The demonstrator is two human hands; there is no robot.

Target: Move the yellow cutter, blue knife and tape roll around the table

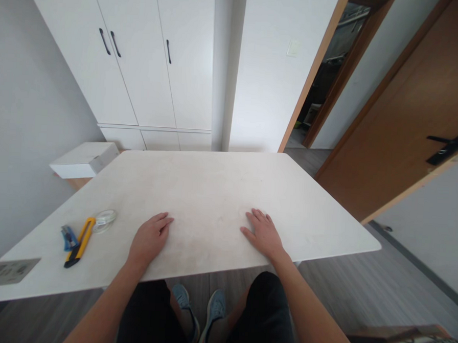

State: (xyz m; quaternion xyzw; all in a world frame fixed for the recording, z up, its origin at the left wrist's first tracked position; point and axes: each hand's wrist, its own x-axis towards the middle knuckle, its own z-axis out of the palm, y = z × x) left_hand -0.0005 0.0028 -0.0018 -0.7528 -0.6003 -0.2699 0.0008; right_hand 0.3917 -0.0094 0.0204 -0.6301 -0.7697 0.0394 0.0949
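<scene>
Fingers of the left hand bend loosely, the right hand spreads flat, both empty. Tape lies at nine o'clock from the left fingers.

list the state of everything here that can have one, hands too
left hand: resting on table, fingers slightly bent, holding nothing visible
right hand: resting on table, open, fingers spread
yellow cutter: lying down, blade position unclear
blue tool: lying by the cutter
tape roll: lying flat
cupboard doors: shut
white box: looks shut
wooden door: open
</scene>
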